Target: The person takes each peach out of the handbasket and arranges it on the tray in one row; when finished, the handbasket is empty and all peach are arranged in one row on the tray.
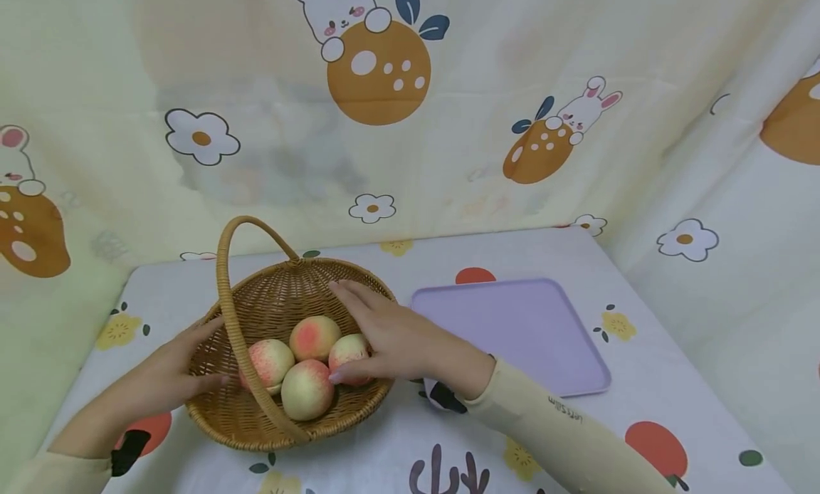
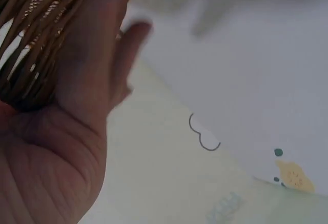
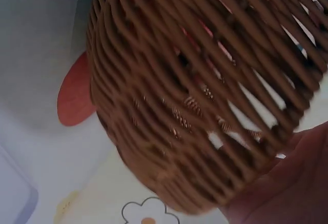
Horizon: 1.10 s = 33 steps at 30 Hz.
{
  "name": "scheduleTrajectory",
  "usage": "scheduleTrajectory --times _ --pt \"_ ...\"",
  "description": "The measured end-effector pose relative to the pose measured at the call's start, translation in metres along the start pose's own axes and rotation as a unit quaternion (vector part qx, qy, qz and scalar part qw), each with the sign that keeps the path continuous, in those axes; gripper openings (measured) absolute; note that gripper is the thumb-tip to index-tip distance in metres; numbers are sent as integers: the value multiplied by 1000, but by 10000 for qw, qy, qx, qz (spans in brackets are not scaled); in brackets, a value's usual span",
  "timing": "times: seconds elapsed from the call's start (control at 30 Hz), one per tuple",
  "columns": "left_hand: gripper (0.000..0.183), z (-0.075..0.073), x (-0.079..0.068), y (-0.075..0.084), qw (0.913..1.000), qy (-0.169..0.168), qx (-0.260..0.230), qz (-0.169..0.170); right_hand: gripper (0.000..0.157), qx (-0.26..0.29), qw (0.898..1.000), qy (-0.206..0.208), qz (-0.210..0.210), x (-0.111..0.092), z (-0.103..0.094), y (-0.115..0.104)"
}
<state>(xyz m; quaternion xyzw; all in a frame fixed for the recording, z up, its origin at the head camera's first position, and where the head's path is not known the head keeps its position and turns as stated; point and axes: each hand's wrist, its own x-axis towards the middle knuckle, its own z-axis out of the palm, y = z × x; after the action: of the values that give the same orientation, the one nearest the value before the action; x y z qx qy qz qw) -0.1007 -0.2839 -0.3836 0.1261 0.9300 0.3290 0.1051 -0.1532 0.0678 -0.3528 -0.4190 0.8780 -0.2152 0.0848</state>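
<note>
Right grip (image 1: 397,337): released, its fingers extended and slanting over the right side of the wicker basket (image 1: 275,287), thumb spread apart from them. The thumb overlaps the right peach (image 1: 347,349), its tip beside the front peach (image 1: 307,391); whether it presses on either cannot be told. Left grip (image 1: 163,380): likewise released, positioned at the left rim with fingers and thumb spread and reaching over the basket's edge. In both wrist views, the slatted outer wall of the basket appears close beside the hand.

Four peaches in all, yellow blushed with red, lie together on the basket floor: besides the two named, a left peach (image 1: 270,363), partly behind the handle, and a rear peach (image 1: 315,337). The arched handle (image 1: 225,280) rises on the left side of the opening, spanning from the rear rim to the front rim.

The basket stands left of centre on the counter (image 1: 359,451), which bears a pale cloth printed with yellow flowers and red rounds. To its right, a lavender tray (image 1: 512,337) with rounded corners lies flat, partly hidden by the right forearm. Cream sleeves (image 1: 544,423) cover both forearms, the right one carrying dark lettering. Behind, a cream curtain (image 1: 448,159) shows rabbits on orange-brown fruit and white flowers.
</note>
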Motion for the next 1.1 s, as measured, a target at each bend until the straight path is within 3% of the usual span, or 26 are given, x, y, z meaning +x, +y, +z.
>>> scheduleTrajectory --times 0.2,0.43,0.77,0.97,1.1 --pt "96 4 1 2 9998 -8 -20 -194 114 -341 9989 -296 95 8 9 -6" --pt "96 5 1 3 9996 41 -25 -277 112 -987 9912 -642 612 14 17 -13" --pt "97 7 -2 5 9997 85 -39 -233 72 -1775 9765 -556 1091 19 28 -21" --pt "97 7 -2 5 9996 100 49 -253 53 -1739 9788 -390 1007 20 28 -18" --pt "99 5 -1 5 9996 37 49 -287 64 -1251 9880 -162 893 19 24 -14"
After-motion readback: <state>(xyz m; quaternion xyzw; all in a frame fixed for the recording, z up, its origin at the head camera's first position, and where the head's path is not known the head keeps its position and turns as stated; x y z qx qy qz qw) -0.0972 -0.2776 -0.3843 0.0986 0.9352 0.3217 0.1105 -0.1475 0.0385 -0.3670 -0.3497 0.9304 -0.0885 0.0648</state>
